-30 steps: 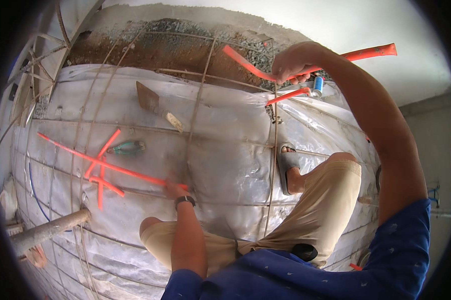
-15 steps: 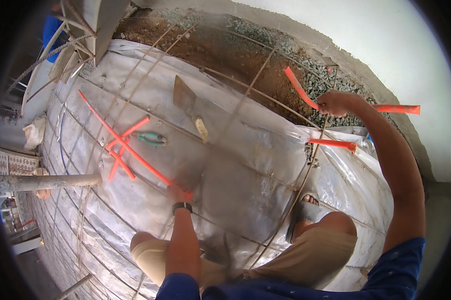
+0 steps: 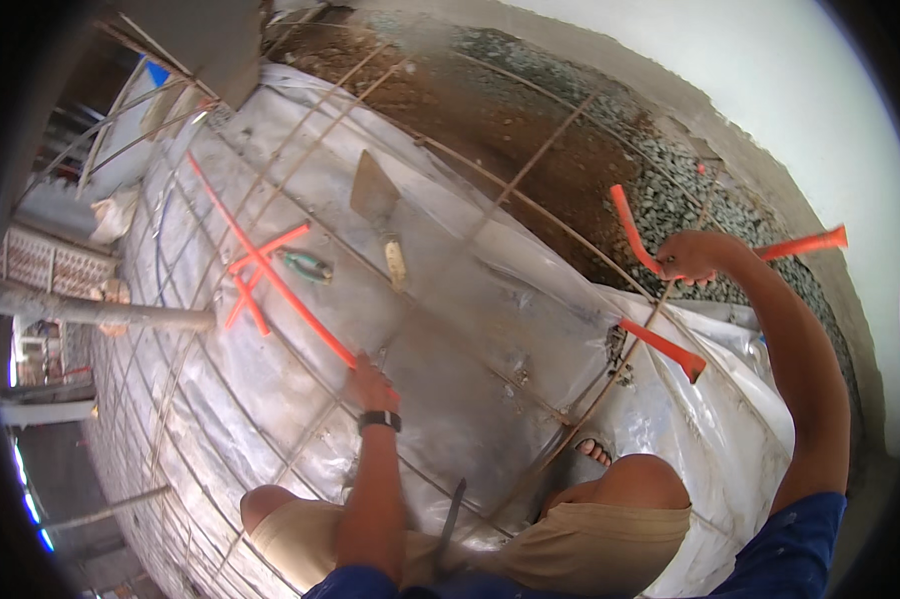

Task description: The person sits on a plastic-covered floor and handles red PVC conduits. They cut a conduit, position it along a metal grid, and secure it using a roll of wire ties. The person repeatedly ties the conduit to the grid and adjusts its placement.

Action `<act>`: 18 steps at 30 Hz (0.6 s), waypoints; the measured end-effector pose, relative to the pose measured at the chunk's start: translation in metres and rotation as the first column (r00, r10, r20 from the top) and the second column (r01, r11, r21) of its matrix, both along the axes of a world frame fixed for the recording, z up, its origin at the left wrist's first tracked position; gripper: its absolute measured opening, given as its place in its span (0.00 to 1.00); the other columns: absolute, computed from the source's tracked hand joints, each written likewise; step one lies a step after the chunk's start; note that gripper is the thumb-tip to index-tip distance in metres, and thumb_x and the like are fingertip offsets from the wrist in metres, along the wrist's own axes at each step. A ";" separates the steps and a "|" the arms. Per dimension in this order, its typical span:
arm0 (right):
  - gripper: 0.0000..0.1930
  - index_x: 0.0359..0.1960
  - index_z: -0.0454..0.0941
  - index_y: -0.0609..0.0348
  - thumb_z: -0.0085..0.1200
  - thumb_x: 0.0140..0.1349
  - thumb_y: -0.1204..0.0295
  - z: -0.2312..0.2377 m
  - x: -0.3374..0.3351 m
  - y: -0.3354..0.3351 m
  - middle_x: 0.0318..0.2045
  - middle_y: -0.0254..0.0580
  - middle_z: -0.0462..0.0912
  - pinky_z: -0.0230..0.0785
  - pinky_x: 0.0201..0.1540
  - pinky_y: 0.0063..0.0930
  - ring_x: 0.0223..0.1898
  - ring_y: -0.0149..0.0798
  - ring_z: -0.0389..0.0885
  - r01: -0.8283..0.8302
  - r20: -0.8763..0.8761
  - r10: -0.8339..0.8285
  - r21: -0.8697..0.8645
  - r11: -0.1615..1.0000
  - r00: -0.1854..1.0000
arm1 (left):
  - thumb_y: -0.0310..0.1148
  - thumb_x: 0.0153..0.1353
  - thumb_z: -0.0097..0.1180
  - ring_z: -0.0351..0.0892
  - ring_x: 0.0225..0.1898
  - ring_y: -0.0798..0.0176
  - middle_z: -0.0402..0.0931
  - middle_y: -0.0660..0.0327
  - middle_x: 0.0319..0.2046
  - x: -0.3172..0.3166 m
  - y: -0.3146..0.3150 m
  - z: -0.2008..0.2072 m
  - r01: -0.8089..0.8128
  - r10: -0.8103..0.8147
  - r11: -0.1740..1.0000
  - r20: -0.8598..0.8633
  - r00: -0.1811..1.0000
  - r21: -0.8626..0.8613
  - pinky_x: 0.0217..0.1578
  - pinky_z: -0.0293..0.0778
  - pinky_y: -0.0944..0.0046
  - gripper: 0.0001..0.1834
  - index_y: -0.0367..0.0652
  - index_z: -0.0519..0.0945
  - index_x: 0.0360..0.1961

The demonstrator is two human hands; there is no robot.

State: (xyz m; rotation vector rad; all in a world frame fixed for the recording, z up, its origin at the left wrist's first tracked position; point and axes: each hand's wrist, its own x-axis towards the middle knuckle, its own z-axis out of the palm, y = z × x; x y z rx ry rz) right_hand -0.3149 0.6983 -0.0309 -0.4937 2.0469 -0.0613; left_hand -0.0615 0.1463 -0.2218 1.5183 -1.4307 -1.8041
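My left hand (image 3: 373, 384) is closed around the near end of a long, thin orange plastic pipe (image 3: 280, 275) lying across the plastic sheet. Short orange pipe pieces (image 3: 288, 238) cross beneath it, beside green-handled pliers (image 3: 307, 267). Out to the right, over the gravel, my right hand (image 3: 697, 257) grips a bent orange pipe (image 3: 626, 225). One end of that pipe sticks up on the left of the hand; a flared orange end shows beyond my wrist, the stretch between being hidden. Nearer to me, another orange pipe with a flared end (image 3: 669, 349) rises by the sheet's opening.
Steel bars (image 3: 530, 205) form a raised grid over the plastic sheet (image 3: 470, 349). A trowel (image 3: 376, 190) lies on the sheet. Brown soil (image 3: 530, 130) and grey gravel (image 3: 684, 195) border a white wall (image 3: 789, 110). A round pole (image 3: 120, 307) juts in at left.
My view has shifted a little, so the scene sits differently in the picture. Both hands keep their grip on the pipes; the left hand's end of the long pipe remains near the sheet.
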 end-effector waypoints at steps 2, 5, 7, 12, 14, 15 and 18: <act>0.16 0.47 0.85 0.58 0.56 0.72 0.59 -0.004 -0.007 0.008 0.27 0.39 0.83 0.76 0.25 0.33 0.23 0.35 0.83 0.207 0.029 -0.208 0.034 0.978 0.978 | 0.41 0.76 0.61 0.63 0.14 0.73 0.64 0.72 0.19 0.025 0.041 0.024 0.018 -0.019 0.999 0.027 0.999 0.030 0.13 0.61 0.67 0.11 0.50 0.75 0.37; 0.16 0.48 0.85 0.58 0.57 0.71 0.58 -0.021 -0.016 0.011 0.26 0.40 0.84 0.77 0.26 0.35 0.24 0.36 0.84 0.258 -0.007 -0.259 -0.061 0.964 0.966 | 0.41 0.78 0.59 0.62 0.14 0.76 0.62 0.75 0.18 0.076 0.093 0.065 0.092 -0.094 0.987 0.011 0.996 0.133 0.13 0.59 0.69 0.12 0.51 0.73 0.37; 0.17 0.47 0.85 0.59 0.57 0.71 0.58 -0.034 -0.023 0.014 0.27 0.41 0.84 0.78 0.27 0.36 0.25 0.37 0.85 0.282 -0.021 -0.286 -0.119 0.952 0.958 | 0.42 0.79 0.59 0.63 0.15 0.76 0.61 0.74 0.18 0.116 0.122 0.089 0.113 -0.126 0.985 0.096 0.987 0.133 0.13 0.59 0.70 0.12 0.51 0.73 0.38; 0.17 0.46 0.86 0.59 0.56 0.72 0.58 -0.075 -0.047 0.016 0.28 0.46 0.86 0.79 0.33 0.41 0.29 0.43 0.86 0.220 -0.082 -0.233 -0.146 0.965 0.969 | 0.38 0.77 0.59 0.72 0.18 0.70 0.69 0.70 0.22 0.220 0.142 0.110 0.150 -0.187 0.936 0.088 0.978 0.318 0.16 0.68 0.63 0.09 0.48 0.74 0.40; 0.19 0.47 0.87 0.59 0.53 0.73 0.57 -0.091 -0.057 0.020 0.32 0.54 0.88 0.81 0.43 0.48 0.36 0.55 0.89 0.143 -0.158 -0.174 -0.194 0.971 0.972 | 0.47 0.79 0.57 0.66 0.15 0.71 0.66 0.70 0.19 0.256 0.151 0.092 0.337 -0.339 0.939 0.335 0.879 0.068 0.15 0.65 0.64 0.16 0.48 0.74 0.37; 0.19 0.48 0.87 0.59 0.52 0.73 0.57 -0.100 -0.062 0.021 0.34 0.56 0.88 0.80 0.46 0.49 0.39 0.58 0.89 0.124 -0.217 -0.172 -0.220 0.968 0.961 | 0.49 0.80 0.56 0.65 0.14 0.71 0.65 0.70 0.19 0.268 0.152 0.081 0.452 -0.400 0.891 0.399 0.825 -0.040 0.15 0.65 0.64 0.18 0.47 0.75 0.37; 0.20 0.48 0.87 0.60 0.51 0.74 0.56 -0.124 -0.075 0.012 0.40 0.61 0.89 0.79 0.51 0.53 0.45 0.64 0.88 0.047 -0.374 -0.164 -0.303 0.952 0.913 | 0.48 0.81 0.55 0.67 0.16 0.72 0.66 0.69 0.19 0.286 0.157 0.064 0.688 -0.502 0.686 0.529 0.684 -0.238 0.16 0.68 0.63 0.19 0.45 0.76 0.37</act>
